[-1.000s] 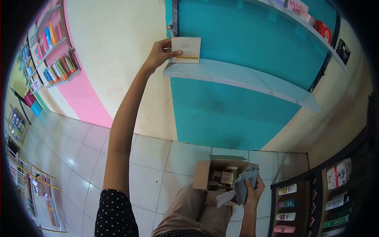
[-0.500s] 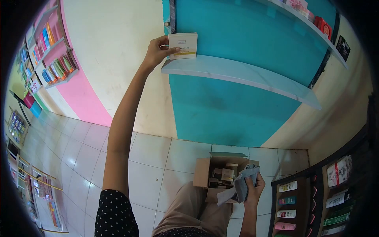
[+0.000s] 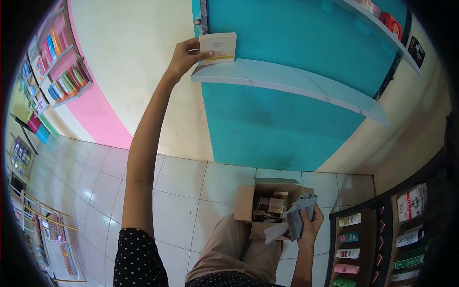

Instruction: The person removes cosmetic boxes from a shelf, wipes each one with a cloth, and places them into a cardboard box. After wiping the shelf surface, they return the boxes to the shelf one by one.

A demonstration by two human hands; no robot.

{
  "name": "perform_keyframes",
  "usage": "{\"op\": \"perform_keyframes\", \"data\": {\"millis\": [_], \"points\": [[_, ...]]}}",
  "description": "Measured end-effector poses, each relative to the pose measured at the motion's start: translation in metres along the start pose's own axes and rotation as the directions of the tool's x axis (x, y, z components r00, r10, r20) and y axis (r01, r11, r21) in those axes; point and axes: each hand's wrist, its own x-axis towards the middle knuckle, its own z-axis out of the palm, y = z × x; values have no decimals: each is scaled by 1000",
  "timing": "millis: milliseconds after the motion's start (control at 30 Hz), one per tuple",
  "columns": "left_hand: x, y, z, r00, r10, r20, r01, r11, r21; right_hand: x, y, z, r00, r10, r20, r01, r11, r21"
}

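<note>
My left hand (image 3: 187, 58) is closed on the left side of a small cream product box (image 3: 219, 47) with a yellowish band. The box stands upright at the left end of the marbled white shelf (image 3: 282, 79) on the turquoise wall panel. Down at the right, my right hand (image 3: 311, 222) grips a crumpled grey cloth (image 3: 297, 220). Beside that cloth, on the floor, is an open cardboard box (image 3: 245, 203) holding several small boxes (image 3: 276, 205); the cloth covers part of its right side.
A higher shelf (image 3: 368, 19) with a red item (image 3: 391, 25) is at the upper right. Along the lower right stands a dark rack (image 3: 368, 248) of bottles and packets. Stocked wall shelves (image 3: 69, 86) are on the left, above the white tiled floor (image 3: 177, 210).
The view has tilted slightly, so the shelf sits higher and further left. My left hand still holds the cream box there; my right hand and the cloth have shifted slightly.
</note>
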Motion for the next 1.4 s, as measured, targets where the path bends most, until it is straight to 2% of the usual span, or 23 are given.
{"op": "perform_keyframes", "data": {"millis": [100, 200, 333, 400, 533, 700, 1100, 1200, 1400], "points": [[4, -4, 0, 1000, -19, -20, 19, 1000, 7, -1, -4, 2, 997, 72, -25, -71, 996, 53], [7, -3, 0, 996, -84, -30, 83, 996, -29, -1, -5, 4, 997, 70, -33, -68, 996, 61], [11, -7, 0, 995, -90, -51, 90, 996, -7, 0, 1, 2, 999, 8, -44, -7, 1000, 14], [12, -7, -1, 993, -106, -46, 106, 994, -8, 0, -2, 2, 997, 76, -31, -74, 995, 65], [12, -9, -2, 995, -86, -42, 85, 996, -25, 0, -1, 2, 997, 71, -38, -68, 995, 69], [9, -12, -3, 1000, -17, -8, 18, 999, 45, 0, -4, 4, 997, 69, -34, -67, 996, 52], [3, -4, -3, 999, -23, 40, 22, 999, 24, -1, -1, 0, 998, 61, -36, -59, 997, 41], [4, -7, -3, 1000, -12, 29, 11, 1000, 17, -3, 1, 1, 999, 7, -45, -6, 1000, 17], [1, -6, -3, 1000, -19, 16, 18, 1000, 24, -1, 1, -1, 1000, 11, -25, -11, 1000, -6]]}}
